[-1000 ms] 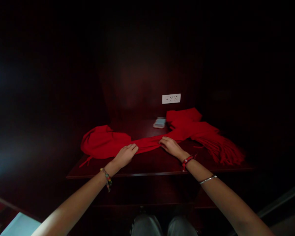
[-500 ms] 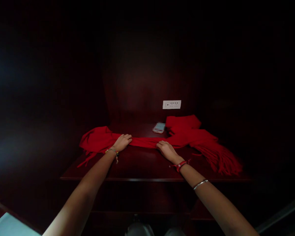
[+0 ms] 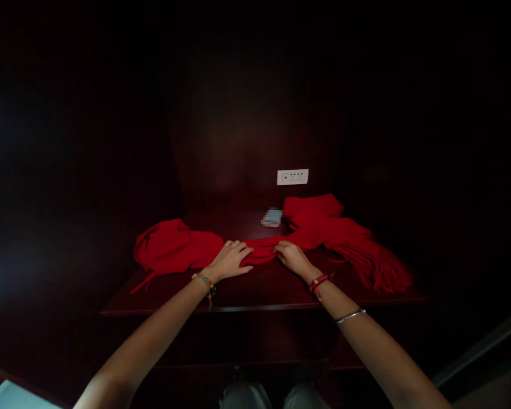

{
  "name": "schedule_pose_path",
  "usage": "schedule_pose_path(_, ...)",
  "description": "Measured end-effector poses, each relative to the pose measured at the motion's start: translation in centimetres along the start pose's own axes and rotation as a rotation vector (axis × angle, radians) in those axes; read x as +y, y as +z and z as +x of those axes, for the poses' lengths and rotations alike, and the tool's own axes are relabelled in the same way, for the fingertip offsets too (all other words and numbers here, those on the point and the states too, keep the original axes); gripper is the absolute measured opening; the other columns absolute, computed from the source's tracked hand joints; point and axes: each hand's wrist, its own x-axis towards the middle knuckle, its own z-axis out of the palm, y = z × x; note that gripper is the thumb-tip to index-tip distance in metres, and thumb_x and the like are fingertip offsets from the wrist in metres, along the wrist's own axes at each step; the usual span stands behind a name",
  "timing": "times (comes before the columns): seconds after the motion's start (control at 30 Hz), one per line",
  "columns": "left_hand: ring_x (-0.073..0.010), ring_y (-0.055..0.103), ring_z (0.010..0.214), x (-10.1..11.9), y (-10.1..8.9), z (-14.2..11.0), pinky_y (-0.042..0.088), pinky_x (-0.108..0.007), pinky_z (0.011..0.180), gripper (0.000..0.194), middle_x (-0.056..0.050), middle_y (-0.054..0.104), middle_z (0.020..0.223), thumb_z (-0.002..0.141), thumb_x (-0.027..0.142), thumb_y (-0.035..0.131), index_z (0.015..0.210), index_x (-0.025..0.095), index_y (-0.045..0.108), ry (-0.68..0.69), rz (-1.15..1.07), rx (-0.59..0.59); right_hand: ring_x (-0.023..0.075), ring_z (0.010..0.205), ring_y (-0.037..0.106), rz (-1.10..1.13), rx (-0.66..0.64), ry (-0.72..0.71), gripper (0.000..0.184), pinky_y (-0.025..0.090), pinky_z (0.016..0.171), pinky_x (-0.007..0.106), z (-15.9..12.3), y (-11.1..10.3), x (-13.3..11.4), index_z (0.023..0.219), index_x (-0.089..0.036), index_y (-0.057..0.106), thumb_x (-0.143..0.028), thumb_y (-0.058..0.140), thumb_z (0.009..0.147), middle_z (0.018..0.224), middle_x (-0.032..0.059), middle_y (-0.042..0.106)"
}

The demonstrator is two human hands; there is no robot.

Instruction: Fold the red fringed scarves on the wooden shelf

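Observation:
A long red scarf with fringed ends lies across a dark wooden shelf, gathered narrow in its middle. My left hand rests on that narrow stretch, fingers apart and thumb spread toward the right. Close by on the right, my right hand has its fingers curled and pinched on the scarf. Between the two hands a short bunched piece of the cloth shows. Loose folds spread out on the left, while a heap with a long fringe lies on the right.
A small blurred pale-blue object lies behind the scarf. A white socket plate is set in the dark back wall. The shelf's front edge runs below my wrists, above a lower dark compartment.
My left hand has slid right along the scarf, closer to my right hand, and its fingers have opened out. The narrow stretch between the hands is shorter. My right hand still grips.

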Motion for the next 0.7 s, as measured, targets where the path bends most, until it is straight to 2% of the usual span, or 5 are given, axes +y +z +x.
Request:
schedule_pose_path(0.07,-0.019,0.05,0.089,0.0,0.6,0.7,0.034,-0.032,0.082,0.023,-0.006,0.057,0.095,0.082,0.029,0.046,0.101,0.019,0.055,0.053,0.008,-0.006,0.0139,0.078,0.053,-0.004,0.002,0.014,0.017,0.041,0.072,0.024,0.1,-0.1,0.0,0.084,-0.016,0.062,-0.006,0.048,0.078,0.079,0.0044,0.058)
schedule_pose_path(0.13,-0.0165,0.051,0.085,-0.3,1.0,1.0,0.036,-0.029,0.08,0.018,-0.005,0.057,0.091,0.083,0.021,0.041,0.093,0.019,0.056,0.092,0.016,-0.007,0.0141,0.08,0.053,0.011,0.021,-0.004,0.016,0.041,0.073,0.025,0.2,-0.2,-0.1,0.087,-0.016,0.061,-0.009,0.049,0.078,0.082,0.0047,0.058)
schedule_pose_path(0.3,-0.0147,0.051,0.083,-0.9,1.3,0.7,0.038,-0.025,0.077,0.019,-0.004,0.056,0.09,0.087,0.022,0.038,0.091,0.019,0.056,0.142,0.026,0.038,0.0155,0.081,0.051,0.001,0.02,-0.152,0.014,0.04,0.075,0.028,0.5,-0.2,-0.4,0.091,-0.017,0.06,-0.018,0.052,0.08,0.085,0.0051,0.059)
schedule_pose_path(0.47,-0.0151,0.051,0.082,-0.5,0.8,0.5,0.038,-0.027,0.075,0.022,-0.005,0.055,0.086,0.088,0.022,0.035,0.093,0.019,0.056,0.09,0.035,0.069,0.0154,0.074,0.05,-0.071,0.05,-0.146,0.018,0.039,0.071,0.027,0.5,-0.3,-0.6,0.081,-0.015,0.062,-0.023,0.046,0.084,0.075,0.0054,0.057)
schedule_pose_path(0.7,-0.0151,0.051,0.083,0.0,0.6,0.2,0.04,-0.026,0.077,0.021,-0.005,0.055,0.089,0.088,0.019,0.035,0.093,0.017,0.056,0.097,-0.061,0.053,0.0162,0.081,0.05,-0.086,0.033,-0.238,0.021,0.037,0.074,0.028,0.1,-1.1,-1.7,0.094,-0.017,0.061,-0.027,0.044,0.086,0.082,0.006,0.059)
